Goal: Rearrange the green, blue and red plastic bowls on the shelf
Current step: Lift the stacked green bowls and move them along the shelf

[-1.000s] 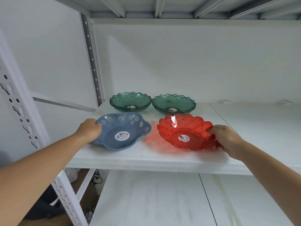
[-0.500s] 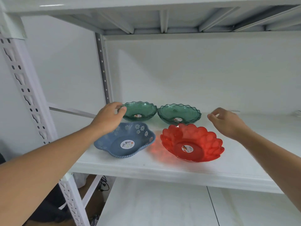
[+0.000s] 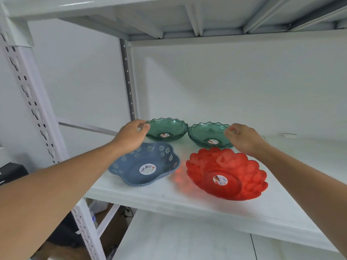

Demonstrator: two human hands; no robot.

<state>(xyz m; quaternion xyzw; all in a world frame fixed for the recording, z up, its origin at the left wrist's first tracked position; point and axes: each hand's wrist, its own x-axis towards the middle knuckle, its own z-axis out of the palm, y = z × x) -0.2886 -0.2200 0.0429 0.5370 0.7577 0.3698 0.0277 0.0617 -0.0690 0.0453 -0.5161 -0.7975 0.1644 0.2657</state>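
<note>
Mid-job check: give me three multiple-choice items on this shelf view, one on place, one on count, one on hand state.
1. The red petal-rimmed plastic bowl sits:
A front right
B back left
C on the lower shelf

2. Green wavy-rimmed plastic bowls:
A one
B two
C three

3. The left hand is:
A inside the blue flowered plastic bowl
B at the left green bowl's rim
C lifting the red bowl

Answers:
1 A, it lies near the white shelf's front edge.
2 B, the pair stands at the back.
3 B, its fingertips meet that rim.
</note>
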